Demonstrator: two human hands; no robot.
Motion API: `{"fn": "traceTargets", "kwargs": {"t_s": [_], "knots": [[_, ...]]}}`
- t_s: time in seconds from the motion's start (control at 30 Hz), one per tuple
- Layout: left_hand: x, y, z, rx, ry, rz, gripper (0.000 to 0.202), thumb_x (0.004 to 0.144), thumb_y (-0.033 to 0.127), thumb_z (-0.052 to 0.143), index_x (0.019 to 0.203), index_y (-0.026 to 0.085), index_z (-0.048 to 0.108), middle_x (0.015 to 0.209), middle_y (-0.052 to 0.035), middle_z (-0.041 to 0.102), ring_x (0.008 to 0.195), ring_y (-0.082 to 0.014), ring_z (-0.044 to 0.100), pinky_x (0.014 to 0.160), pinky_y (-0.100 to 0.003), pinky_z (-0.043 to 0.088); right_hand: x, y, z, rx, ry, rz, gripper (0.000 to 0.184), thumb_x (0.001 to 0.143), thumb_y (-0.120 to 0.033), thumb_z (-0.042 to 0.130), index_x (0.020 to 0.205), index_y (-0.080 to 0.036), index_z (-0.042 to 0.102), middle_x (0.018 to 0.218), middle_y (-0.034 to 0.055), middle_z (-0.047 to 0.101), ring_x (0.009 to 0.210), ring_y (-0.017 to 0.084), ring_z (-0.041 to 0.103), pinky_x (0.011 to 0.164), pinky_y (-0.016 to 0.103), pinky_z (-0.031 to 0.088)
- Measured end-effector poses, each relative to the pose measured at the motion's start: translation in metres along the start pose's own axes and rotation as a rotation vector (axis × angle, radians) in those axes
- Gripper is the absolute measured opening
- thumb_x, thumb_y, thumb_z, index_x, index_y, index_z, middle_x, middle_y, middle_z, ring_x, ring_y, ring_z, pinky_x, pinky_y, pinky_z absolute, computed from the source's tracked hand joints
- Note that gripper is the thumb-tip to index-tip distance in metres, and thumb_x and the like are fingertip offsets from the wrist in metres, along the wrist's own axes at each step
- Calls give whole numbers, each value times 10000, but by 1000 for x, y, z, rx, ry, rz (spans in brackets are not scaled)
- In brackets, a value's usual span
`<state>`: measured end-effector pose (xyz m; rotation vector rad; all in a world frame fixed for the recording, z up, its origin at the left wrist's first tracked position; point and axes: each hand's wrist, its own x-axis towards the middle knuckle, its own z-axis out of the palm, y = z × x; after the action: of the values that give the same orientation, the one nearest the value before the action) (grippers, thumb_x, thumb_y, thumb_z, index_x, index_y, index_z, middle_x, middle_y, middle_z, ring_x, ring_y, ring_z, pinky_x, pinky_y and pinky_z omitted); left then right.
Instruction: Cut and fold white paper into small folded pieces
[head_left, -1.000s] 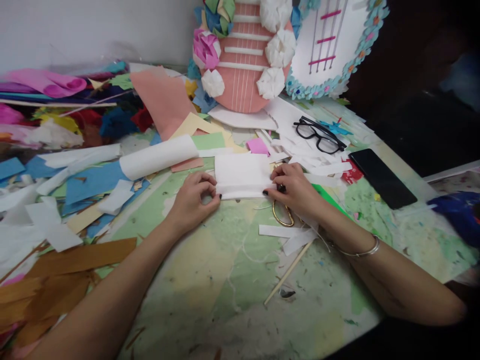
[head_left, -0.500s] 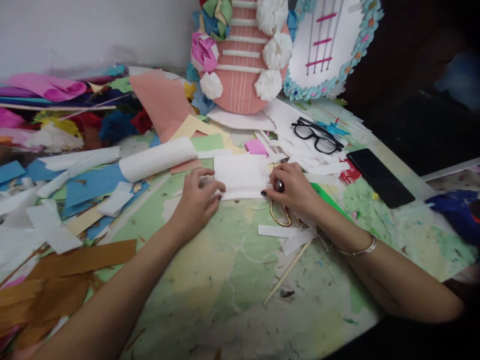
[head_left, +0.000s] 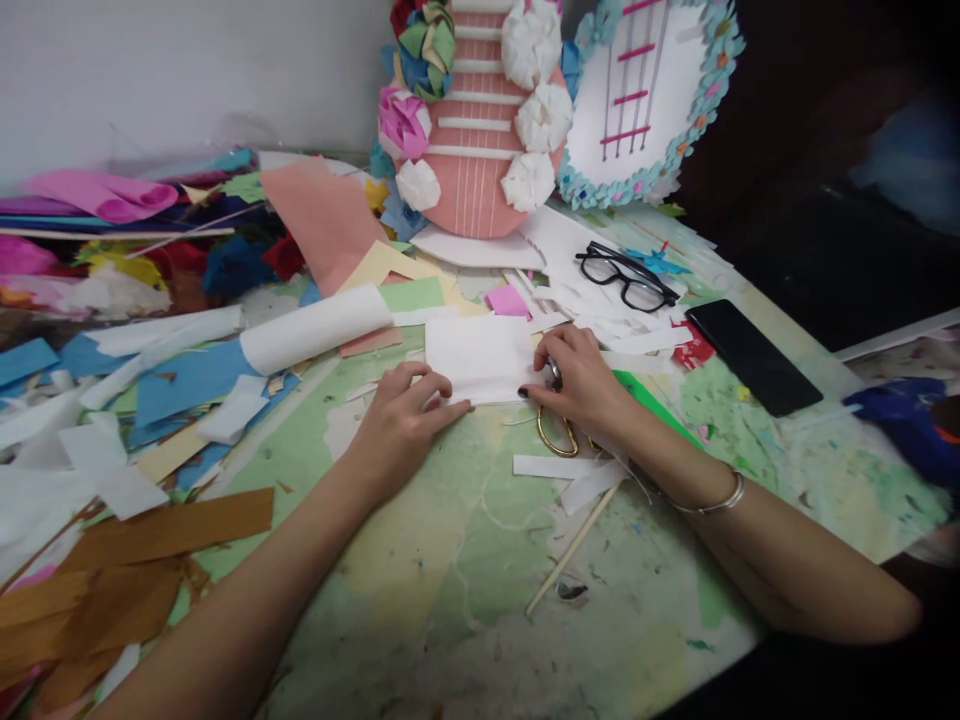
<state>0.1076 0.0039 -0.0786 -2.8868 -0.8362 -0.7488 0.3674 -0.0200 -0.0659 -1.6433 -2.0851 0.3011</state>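
White paper sheet [head_left: 480, 360] at centre frame, flat on the green table [head_left: 480, 560], just below a pink scrap [head_left: 508, 300]. Left hand [head_left: 397, 425] spread nearly flat, fingertips pressing the sheet's lower left edge, gripping nothing. Right hand [head_left: 581, 385] curled, fingertips pinching the lower right corner, over gold-handled scissors [head_left: 555, 432]. Right of centre: black glasses [head_left: 626, 278], dark phone [head_left: 754, 355]. Left: white paper roll [head_left: 315, 325] among coloured scraps [head_left: 187, 370].

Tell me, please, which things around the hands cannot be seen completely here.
Head view only.
Scissors: blades hidden under the right hand; gold handles show.
White paper: near-left corner covered by the left hand.
Paper guitar: top cut off by the upper edge.
Blue object, far right: blurred, unidentifiable.
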Motion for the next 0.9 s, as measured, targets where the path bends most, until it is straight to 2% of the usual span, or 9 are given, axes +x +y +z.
{"fn": "traceTargets", "kwargs": {"t_s": [0.1, 0.23, 0.37, 0.5, 0.6, 0.73, 0.8, 0.9], "knots": [[2, 6, -3, 75, 8, 68, 233, 913, 142, 486, 1019, 214, 680, 987, -71, 658, 1018, -253, 483, 839, -426, 409, -1, -1, 0, -38, 7, -20, 234, 753, -255, 682, 888, -214, 496, 1058, 104, 498, 1019, 288, 417, 870, 441, 420], [7, 22, -10, 211, -110, 141, 262, 932, 108, 411, 1042, 115, 648, 926, -97, 674, 920, -236, 553, 766, -381, 428, -1, -3, 0, -77, 19, -50, 235, 752, -236, 693, 900, -202, 514, 1089, 114, 491, 1044, 292, 406, 897, 428, 409], [12, 45, -13, 397, -261, 82, 293, 907, 98, 426, 1137, 59, 604, 841, -105, 656, 795, -229, 579, 732, -368, 444, -2, -1, -1, -54, 23, -55, 194, 760, -238, 686, 882, -199, 539, 1076, 107, 496, 1035, 283, 415, 891, 421, 408], [18, 67, -11, 497, -374, -23, 354, 885, 100, 443, 1222, 91, 550, 882, -119, 644, 795, -239, 585, 687, -362, 440, -2, 3, 0, -4, 25, -44, 82, 779, -174, 636, 824, -184, 569, 1033, 106, 520, 1005, 268, 436, 873, 411, 418], [20, 77, -9, 508, -370, -81, 395, 885, 89, 423, 1271, 98, 507, 881, -129, 634, 800, -246, 586, 684, -370, 437, -1, 6, 2, -7, 41, -58, 86, 803, -107, 561, 815, -184, 596, 1023, 111, 531, 1008, 273, 443, 870, 419, 411], [20, 85, -4, 495, -344, -151, 430, 891, 87, 415, 1317, 100, 471, 889, -139, 623, 815, -268, 589, 689, -382, 439, 1, 9, 0, -3, 34, -61, 147, 869, -127, 468, 859, -168, 609, 1036, 125, 548, 995, 267, 449, 900, 426, 385], [19, 87, 0, 495, -347, -193, 408, 896, 88, 411, 1295, 94, 494, 916, -152, 622, 837, -277, 592, 701, -382, 444, 2, 10, -2, 19, 10, -36, 116, 873, -191, 504, 840, -162, 611, 1000, 119, 554, 972, 261, 464, 896, 425, 383], [17, 88, 4, 493, -352, -227, 390, 896, 67, 387, 1265, 56, 513, 961, -176, 621, 898, -292, 590, 730, -384, 450, 3, 13, -4, 47, -11, -22, 90, 805, -253, 623, 777, -168, 613, 966, 103, 553, 961, 262, 477, 889, 427, 391]]}}
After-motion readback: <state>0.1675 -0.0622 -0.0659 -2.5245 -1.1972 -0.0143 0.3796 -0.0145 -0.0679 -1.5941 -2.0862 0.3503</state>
